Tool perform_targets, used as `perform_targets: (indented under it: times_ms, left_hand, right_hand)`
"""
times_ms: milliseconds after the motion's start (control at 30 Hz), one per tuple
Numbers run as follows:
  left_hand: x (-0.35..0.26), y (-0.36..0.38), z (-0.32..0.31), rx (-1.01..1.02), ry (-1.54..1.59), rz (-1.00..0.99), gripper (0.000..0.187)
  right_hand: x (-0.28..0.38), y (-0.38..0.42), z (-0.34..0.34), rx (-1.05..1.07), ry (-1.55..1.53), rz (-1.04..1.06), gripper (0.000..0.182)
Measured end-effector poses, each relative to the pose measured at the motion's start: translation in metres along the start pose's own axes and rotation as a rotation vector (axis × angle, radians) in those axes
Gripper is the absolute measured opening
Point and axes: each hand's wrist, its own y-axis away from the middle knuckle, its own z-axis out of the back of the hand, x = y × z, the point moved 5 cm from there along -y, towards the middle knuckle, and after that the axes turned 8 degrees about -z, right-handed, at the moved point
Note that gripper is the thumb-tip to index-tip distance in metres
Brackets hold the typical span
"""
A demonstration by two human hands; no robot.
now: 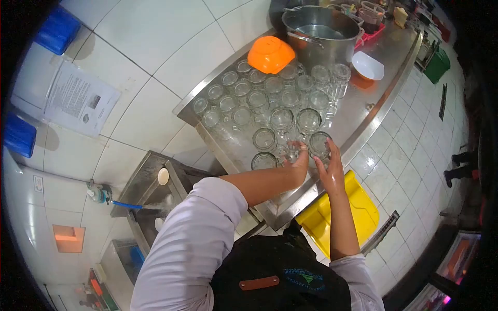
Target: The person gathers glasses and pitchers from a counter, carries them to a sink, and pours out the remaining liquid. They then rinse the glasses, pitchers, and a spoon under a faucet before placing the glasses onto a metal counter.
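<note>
Several clear glass mugs stand upside down in rows on a steel counter (340,132). At the near right end, my right hand (330,168) has its thumb and fingers around the sides of an upturned glass mug (319,144). Just left of it, my left hand (298,163) is closed around clear glass that looks like part of a mug; its fingers are partly hidden. Other mugs (264,139) stand close to the left hand. An orange bowl (271,55) lies upside down on the mugs at the back.
A large steel pot (322,36) holding liquid stands behind the mugs, near a white and orange bowl (368,66). Left of the counter is a sink (148,179) with a blue hose (127,206). A yellow plastic container (340,212) stands below the counter edge.
</note>
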Motion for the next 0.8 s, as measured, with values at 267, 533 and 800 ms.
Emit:
perform_targets:
  times_ms: [267, 533, 800]
  left_hand:
    - [-0.006, 0.011, 0.009, -0.182, 0.036, 0.03, 0.05]
    - [0.021, 0.098, 0.054, -0.542, 0.788, 0.128, 0.051]
    - [0.039, 0.229, -0.068, -0.981, 1.648, 1.029, 0.074]
  right_hand:
    - [0.002, 0.005, -0.003, 0.011, 0.171, 0.111, 0.066]
    - [0.0, 0.002, -0.005, 0.03, 0.183, 0.085, 0.069]
    - [0.003, 0.0, -0.005, 0.083, 0.137, 0.074, 0.07]
